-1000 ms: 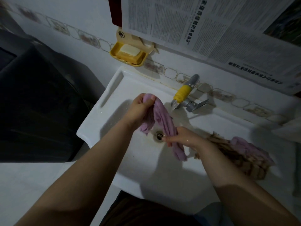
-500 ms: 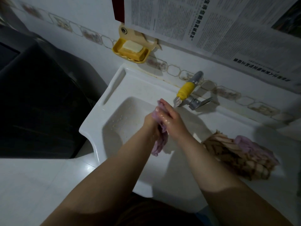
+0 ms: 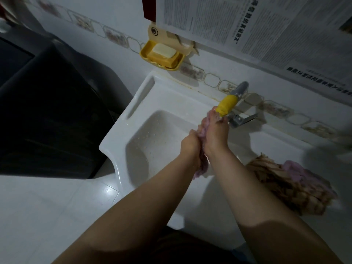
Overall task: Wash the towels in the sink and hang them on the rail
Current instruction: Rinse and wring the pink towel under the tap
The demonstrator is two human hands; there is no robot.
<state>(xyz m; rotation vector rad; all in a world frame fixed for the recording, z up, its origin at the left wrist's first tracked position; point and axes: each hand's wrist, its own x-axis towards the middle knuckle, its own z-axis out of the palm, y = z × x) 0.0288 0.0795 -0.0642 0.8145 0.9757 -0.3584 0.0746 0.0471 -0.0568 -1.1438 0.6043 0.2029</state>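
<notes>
Both hands grip the purple towel [image 3: 202,164] over the sink [image 3: 144,141]: left hand [image 3: 191,143] curled round it, right hand [image 3: 216,134] pressing its upper end under the yellow tap spout [image 3: 227,104]. Towel's long axis runs tap-to-body btwn the wrists, tail hanging lower; right hand's nearer the tap.

Glossy white ceramic sink [image 3: 122,128] – fuzzy wet cloth towel [image 3: 203,162], metal tap [image 3: 240,88] w/ yellow plastic

Dim light; white tiled wall [image 3: 118,14] far, patterned border; newspaper [image 3: 247,21] pinned far right; dark cabinet [image 3: 47,115] left; white floor [image 3: 47,210] near left.
</notes>
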